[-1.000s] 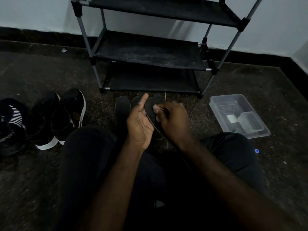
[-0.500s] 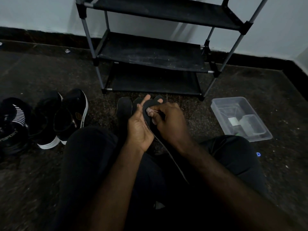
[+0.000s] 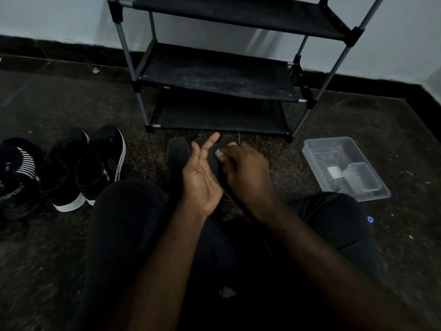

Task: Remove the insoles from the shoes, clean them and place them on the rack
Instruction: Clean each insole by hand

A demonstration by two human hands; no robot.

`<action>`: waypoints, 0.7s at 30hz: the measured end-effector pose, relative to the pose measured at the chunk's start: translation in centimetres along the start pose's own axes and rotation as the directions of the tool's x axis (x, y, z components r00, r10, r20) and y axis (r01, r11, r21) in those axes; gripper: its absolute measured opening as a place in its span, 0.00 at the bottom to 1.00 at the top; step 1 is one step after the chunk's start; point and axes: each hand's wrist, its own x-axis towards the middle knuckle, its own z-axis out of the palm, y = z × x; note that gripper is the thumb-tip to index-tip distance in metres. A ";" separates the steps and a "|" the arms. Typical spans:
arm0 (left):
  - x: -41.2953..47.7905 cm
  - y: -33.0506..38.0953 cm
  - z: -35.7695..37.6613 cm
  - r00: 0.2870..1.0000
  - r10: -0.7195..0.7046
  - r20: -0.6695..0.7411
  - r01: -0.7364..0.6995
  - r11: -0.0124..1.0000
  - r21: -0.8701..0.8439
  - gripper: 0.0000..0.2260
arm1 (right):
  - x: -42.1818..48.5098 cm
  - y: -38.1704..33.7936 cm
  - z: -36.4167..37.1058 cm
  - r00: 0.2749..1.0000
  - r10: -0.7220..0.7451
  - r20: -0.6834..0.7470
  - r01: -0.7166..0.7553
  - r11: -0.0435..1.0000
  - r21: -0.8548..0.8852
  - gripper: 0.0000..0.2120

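The person wears black trousers (image 3: 124, 235) of plain, dull cloth that cover both thighs and both knees in soft folds. The left forearm (image 3: 167, 259) and the right forearm (image 3: 310, 247) are bare up to the wrists. The left grip (image 3: 200, 177) and the right grip (image 3: 248, 173) are bare too, with short, pale nails. A small pale grey patch (image 3: 228, 292) shows in the dark cloth between the thighs. A tiny blue ring (image 3: 370, 219) shows at the outer edge of the right knee; whether it sits on the cloth cannot be told.
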 end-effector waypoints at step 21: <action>0.1 -0.2 -0.2 0.996 0.028 -0.087 -0.016 0.991 0.135 0.34 | 0.1 -0.2 0.6 0.979 -0.125 0.164 0.137 0.989 -0.062 0.10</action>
